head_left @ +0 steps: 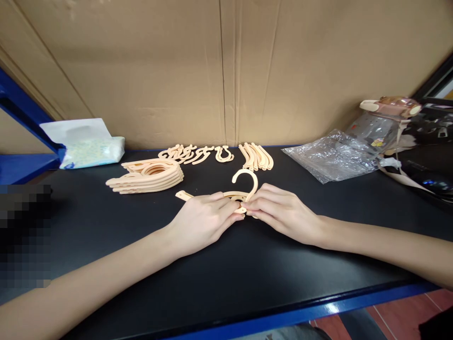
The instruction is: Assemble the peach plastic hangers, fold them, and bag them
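Both my hands meet near the middle of the table around a cream plastic folding hanger [252, 182], its hook standing up and curling left. My left hand [203, 217] is closed on its left part, with one arm end sticking out past the knuckles. Pinched fingers of my right hand [283, 210] grip it at the base of the hook. The joint between the fingertips is mostly hidden. Behind my left hand lies a stack of folded hangers [152, 177]. Loose hook pieces [184, 153] and a row of curved arm pieces [256, 157] lie farther back.
A white and pale-green soft packet [92, 151] sits at the back left. On the right are a crumpled clear plastic bag [329, 153], a transparent bottle with a pinkish lid [392, 107] and a black bag [435, 141]. A cardboard wall [159, 71] closes off the back.
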Demonstrator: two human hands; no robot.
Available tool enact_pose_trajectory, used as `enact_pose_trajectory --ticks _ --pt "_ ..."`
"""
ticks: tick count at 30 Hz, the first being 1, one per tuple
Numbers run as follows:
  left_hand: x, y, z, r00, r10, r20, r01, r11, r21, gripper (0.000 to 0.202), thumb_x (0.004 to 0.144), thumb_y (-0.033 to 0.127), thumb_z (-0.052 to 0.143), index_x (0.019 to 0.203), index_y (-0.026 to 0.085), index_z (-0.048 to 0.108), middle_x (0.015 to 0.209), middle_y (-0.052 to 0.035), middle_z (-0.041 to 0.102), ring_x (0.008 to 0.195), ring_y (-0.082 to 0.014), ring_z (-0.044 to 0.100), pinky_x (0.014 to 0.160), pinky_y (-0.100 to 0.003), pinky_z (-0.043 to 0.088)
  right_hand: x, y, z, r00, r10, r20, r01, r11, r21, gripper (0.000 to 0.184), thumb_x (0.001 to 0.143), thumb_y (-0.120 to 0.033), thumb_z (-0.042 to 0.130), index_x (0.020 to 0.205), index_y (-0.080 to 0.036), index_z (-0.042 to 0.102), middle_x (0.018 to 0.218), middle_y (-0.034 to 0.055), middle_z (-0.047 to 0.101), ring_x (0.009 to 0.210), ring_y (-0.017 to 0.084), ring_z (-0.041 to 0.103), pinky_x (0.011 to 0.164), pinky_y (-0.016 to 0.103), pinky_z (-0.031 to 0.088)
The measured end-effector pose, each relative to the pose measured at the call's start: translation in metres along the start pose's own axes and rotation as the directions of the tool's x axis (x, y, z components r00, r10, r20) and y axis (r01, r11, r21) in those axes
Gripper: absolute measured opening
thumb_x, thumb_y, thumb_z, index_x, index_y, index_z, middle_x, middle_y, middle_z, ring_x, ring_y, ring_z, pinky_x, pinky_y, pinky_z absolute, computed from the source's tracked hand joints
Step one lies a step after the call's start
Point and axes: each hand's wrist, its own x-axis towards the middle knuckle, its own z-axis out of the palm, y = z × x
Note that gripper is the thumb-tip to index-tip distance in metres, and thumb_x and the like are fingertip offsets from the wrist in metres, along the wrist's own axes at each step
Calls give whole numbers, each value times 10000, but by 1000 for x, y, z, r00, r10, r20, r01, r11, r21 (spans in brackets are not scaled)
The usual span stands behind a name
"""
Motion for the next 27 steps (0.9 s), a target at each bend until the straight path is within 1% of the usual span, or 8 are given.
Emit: enact_pose_trajectory --ticks 5,10,13,18,20,23,25,27 --pt "0 0 0 1000 0 -26 0 1000 12 328 1010 317 364 875 171 624 832 -32 701 736 -159 623 627 -250 421 -1 0 0 1000 -3 4 3 1000 -4 168 964 -181 473 1006 -168 636 960 75 694 861 178 600 764 328 545" --pt "-1 2 -1 998 -27 -52 26 1000 -3 254 993 273 416 924 176 639 837 -19 700 709 -140 622 615 -224 434 -2 6 3 994 104 -27 -101 992 73 231 944 -202 530 1172 -196 570 908 39 663 820 153 604 736 288 546" --pt "-1 5 -3 996 -63 -63 61 998 -34 238 987 260 428 952 174 647 791 -16 683 652 -130 605 586 -216 423 -3 6 4 990 130 -55 -124 987 100 316 933 -207 553 1246 -217 510 893 20 637 826 136 619 752 262 549" --pt "-2 12 -10 984 -176 -22 174 982 -76 228 979 284 429 957 187 635 764 -1 659 635 -134 598 533 -226 364 -3 4 4 989 128 -71 -117 983 141 332 922 -206 567 1242 -232 483 979 31 662 903 147 641 804 282 549" --pt "-3 10 -15 957 -290 13 289 951 -108 241 975 329 425 914 195 615 727 14 640 607 -132 583 525 -231 351 -4 6 2 983 156 -97 -143 981 131 322 918 -206 572 1228 -236 490 923 14 672 869 147 646 805 294 542" --pt "-5 0 -22 879 -474 53 473 850 -231 255 957 429 432 955 221 580 680 39 612 597 -134 573 537 -234 372 -4 14 1 969 220 -116 -212 974 79 201 920 -196 558 1118 -228 560 864 8 668 824 153 630 777 305 527" --pt "-8 -9 -25 835 -545 70 528 760 -380 253 944 452 443 1037 239 544 707 47 612 600 -126 573 568 -235 416 -3 21 0 962 262 -71 -260 965 39 113 921 -208 557 1021 -218 607 890 26 664 857 170 617 787 322 517" --pt "-9 -16 -26 807 -581 107 544 660 -518 258 936 438 452 1097 243 506 783 39 623 592 -112 568 561 -230 439 -3 26 0 954 301 -3 -301 954 5 110 921 -249 563 991 -212 640 947 46 657 930 191 606 832 348 508"
